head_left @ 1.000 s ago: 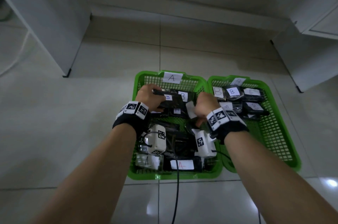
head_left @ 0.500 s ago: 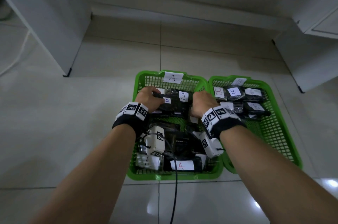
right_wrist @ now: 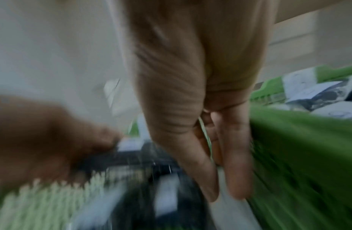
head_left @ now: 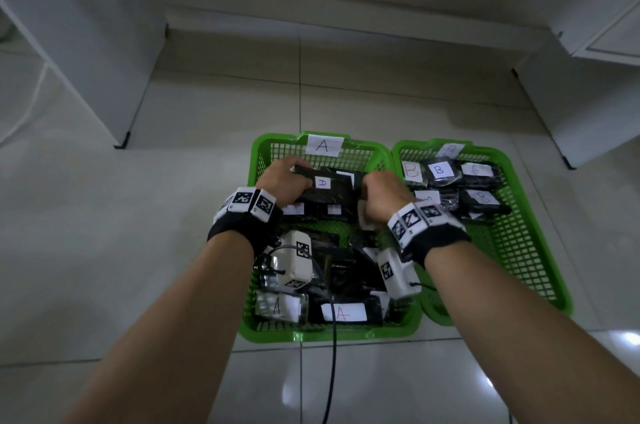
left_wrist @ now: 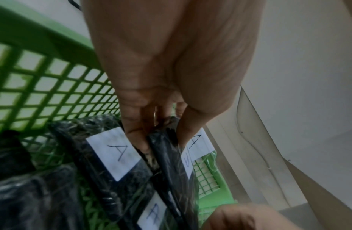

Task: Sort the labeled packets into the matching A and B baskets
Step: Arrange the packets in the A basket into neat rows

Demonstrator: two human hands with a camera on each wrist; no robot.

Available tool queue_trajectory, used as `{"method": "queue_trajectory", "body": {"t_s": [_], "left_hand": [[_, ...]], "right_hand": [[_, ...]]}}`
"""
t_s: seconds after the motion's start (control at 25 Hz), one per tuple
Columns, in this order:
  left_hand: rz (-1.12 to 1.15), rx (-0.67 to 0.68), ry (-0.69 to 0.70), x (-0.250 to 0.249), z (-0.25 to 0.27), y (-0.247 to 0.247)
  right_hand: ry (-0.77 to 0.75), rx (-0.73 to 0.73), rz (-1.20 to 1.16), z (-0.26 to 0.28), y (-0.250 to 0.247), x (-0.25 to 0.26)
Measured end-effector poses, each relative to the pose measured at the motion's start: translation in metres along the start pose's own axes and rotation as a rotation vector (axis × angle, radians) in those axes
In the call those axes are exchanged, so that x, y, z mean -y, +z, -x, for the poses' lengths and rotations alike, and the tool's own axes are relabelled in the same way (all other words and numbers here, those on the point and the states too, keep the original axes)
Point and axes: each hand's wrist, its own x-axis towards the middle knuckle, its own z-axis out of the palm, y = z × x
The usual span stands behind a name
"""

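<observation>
Two green baskets stand side by side on the floor: basket A (head_left: pixel 270 330) on the left and basket B (head_left: pixel 554 299) on the right. My left hand (head_left: pixel 287 177) (left_wrist: pixel 161 137) pinches the left end of a black packet (head_left: pixel 329 193) (left_wrist: pixel 165 155) over the far part of basket A. Its white label reads like a B. My right hand (head_left: pixel 381 196) (right_wrist: pixel 224 194) is at that packet's right end, fingers pointing down with the thumb close beside them. Blur hides whether it holds anything. Packets labelled A (left_wrist: pixel 114 152) lie under the held one.
Basket B holds several black B packets (head_left: pixel 441 170). More A packets (head_left: pixel 343 312) lie at the near end of basket A. White cabinets stand to the left (head_left: pixel 86 42) and to the right (head_left: pixel 571 94). A black cable (head_left: pixel 332 371) runs toward me across the tiles.
My right hand has edged left and up to the packet's right end. My left hand keeps its pinch on the packet in about the same place.
</observation>
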Motion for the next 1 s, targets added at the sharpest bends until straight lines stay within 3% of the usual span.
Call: {"method": "queue_trajectory", "body": {"t_s": [0.12,0.28,0.36,0.52,0.64,0.72,0.88,1.0], "left_hand": [[0.014,0.074,0.031,-0.013,-0.003,0.002],[0.078,0.149,0.06,-0.019,-0.002,0.014],[0.052,0.15,0.056,-0.019,0.002,0.017],[-0.347,0.058,0.077,-0.017,0.01,-0.001],[-0.611,0.191,0.079,-0.017,0.019,-0.012],[-0.635,0.251,0.068,-0.015,0.024,-0.013],[-0.545,0.225,0.153,-0.008,0.033,-0.015],[-0.611,0.34,0.128,-0.006,0.04,-0.018]], "right_hand": [[-0.107,-0.096,-0.121,-0.004,-0.021,-0.006],[-0.274,-0.068,-0.079,-0.001,-0.023,-0.002],[-0.251,-0.093,-0.009,0.0,-0.015,-0.003],[-0.154,-0.041,0.112,0.004,0.0,-0.005],[-0.162,0.0,0.097,-0.001,0.01,0.004],[-0.176,0.04,0.089,-0.001,0.014,0.009],[-0.161,0.04,0.038,0.001,0.008,0.007],[-0.167,0.12,-0.101,0.004,-0.002,0.016]]}}
